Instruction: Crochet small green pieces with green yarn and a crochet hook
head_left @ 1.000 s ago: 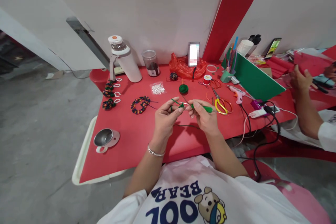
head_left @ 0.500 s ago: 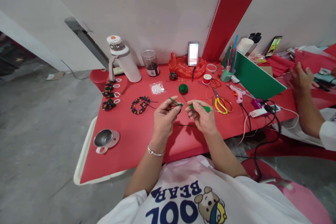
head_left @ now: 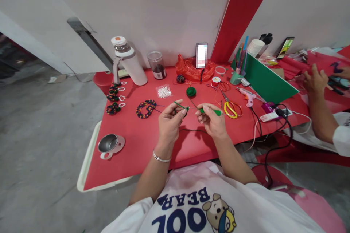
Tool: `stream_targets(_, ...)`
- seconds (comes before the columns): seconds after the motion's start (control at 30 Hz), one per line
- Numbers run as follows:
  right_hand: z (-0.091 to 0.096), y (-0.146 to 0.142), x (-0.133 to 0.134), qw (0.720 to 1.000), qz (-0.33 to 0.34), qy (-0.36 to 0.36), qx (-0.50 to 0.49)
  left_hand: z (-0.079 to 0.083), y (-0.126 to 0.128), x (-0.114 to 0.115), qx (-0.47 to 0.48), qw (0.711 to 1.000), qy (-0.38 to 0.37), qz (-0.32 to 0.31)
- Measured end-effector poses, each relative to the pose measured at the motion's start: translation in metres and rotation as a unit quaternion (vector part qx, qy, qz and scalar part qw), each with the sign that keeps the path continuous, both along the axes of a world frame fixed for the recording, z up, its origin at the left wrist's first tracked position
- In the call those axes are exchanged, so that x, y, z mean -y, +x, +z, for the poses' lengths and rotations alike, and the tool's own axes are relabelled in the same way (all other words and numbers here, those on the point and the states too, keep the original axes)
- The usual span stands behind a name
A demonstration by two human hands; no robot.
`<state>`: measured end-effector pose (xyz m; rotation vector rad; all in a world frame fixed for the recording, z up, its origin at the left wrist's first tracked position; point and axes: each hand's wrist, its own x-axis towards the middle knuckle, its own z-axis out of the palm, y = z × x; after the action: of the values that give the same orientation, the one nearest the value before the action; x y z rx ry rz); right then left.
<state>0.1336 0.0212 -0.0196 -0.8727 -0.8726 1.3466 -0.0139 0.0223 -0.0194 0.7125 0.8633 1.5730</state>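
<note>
My left hand [head_left: 170, 120] pinches a small piece of green yarn work [head_left: 185, 110], with a strand of green yarn looped over its raised index finger. A crochet hook with a green handle [head_left: 216, 111] lies in the closed fingers of my right hand [head_left: 212, 122]. Its thin metal shaft points left and reaches the yarn at my left fingertips. Beyond my hands rests a ball of green yarn [head_left: 191, 91]. To the left lies a curved multicoloured yarn piece [head_left: 146, 109], with a bag of white beads [head_left: 164, 91] behind it.
A steel cup [head_left: 111, 145] stands at the front left, a white thermos [head_left: 132, 65] and a jar [head_left: 156, 66] at the back. Scissors with yellow handles [head_left: 230, 110], a pink glue gun [head_left: 248, 96] and cables lie to the right. A co-worker's hand [head_left: 315, 80] is at the far right.
My hands have drawn slightly apart, and the hook has shifted a little to the right, showing more shaft. The co-worker's second hand has come into view at the far right.
</note>
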Motion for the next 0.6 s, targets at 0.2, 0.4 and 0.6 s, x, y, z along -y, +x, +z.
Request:
stream_targets(0.2, 0.0010, 0.0016, 0.0007, 1.000, -0.002, 0.004, 0.002, -0.0006, -0.0004, 0.0010, -0.017, 1.000, 0.006, 0.008)
stream_targets(0.4, 0.0003, 0.0027, 0.0013, 1.000, 0.006, 0.007, -0.009, -0.0011, -0.0007, 0.0019, -0.019, 1.000, 0.009, 0.009)
stream_targets(0.6, -0.0008, 0.0029, 0.0019, 1.000, -0.011, 0.012, 0.002, -0.0008, -0.0006, 0.0018, -0.031, 0.999, 0.010, 0.016)
